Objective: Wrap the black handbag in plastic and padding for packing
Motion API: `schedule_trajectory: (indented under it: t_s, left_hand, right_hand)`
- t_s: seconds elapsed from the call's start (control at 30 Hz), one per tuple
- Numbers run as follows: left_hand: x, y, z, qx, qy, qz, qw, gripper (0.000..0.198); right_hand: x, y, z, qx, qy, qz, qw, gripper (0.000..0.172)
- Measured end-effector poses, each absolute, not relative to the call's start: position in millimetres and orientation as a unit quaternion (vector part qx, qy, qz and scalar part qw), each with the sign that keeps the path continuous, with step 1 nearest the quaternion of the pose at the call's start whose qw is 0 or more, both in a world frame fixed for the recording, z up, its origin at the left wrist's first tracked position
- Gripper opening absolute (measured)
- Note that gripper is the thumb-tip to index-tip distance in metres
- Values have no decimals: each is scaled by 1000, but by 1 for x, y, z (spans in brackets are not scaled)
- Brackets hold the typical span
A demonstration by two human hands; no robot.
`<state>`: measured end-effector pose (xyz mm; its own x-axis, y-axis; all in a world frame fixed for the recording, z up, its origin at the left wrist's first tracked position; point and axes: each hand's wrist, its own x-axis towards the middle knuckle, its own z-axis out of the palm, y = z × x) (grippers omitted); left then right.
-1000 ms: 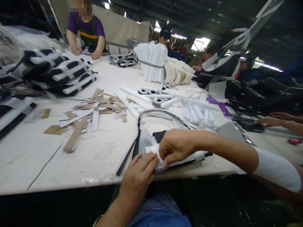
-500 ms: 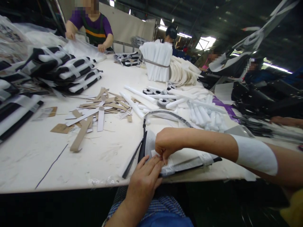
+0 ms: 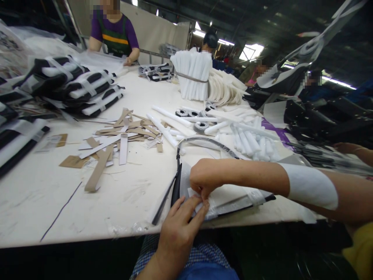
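Observation:
A flat black item wrapped in clear plastic with white paper [image 3: 233,198] lies at the near edge of the white table [image 3: 43,194]. My left hand [image 3: 180,225] rests on its near left corner with fingers stretched flat, pressing the wrap down. My right hand [image 3: 205,177] comes in from the right and pinches the edge of the plastic and paper just above my left fingertips. A black strap [image 3: 175,175] runs from the item's left end up into a curved loop.
Cardboard and white paper strips [image 3: 116,136] litter the table's middle. White foam tubes [image 3: 247,136], tape rolls [image 3: 201,125] and a tied bundle of white pieces [image 3: 194,76] lie beyond. Wrapped black-and-white items [image 3: 72,85] pile at left. A person in purple [image 3: 115,33] works at the far end; others sit at right.
My right hand slid left along the wrapped item to its left corner and closed into a pinch. My left hand stayed on the near corner. The person in purple shifted their hands.

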<state>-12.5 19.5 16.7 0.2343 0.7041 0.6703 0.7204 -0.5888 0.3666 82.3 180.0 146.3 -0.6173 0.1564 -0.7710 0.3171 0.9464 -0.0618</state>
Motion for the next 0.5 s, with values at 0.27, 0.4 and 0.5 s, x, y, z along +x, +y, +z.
schedule_trajectory:
  t_s: [0.27,0.4,0.5]
  left_hand:
    - [-12,20,17,-774,-447,-448,12,33]
    - [-11,21,18,-771,-443,-458,18,30]
    - [-11,22,19,-768,-445,-461,15,29]
  right_hand:
    - [73,182,145,113,891,-57,436,26]
    - [72,187,140,110,892,-62,433,29]
    - [74,192,137,105,904,-57,410,32]
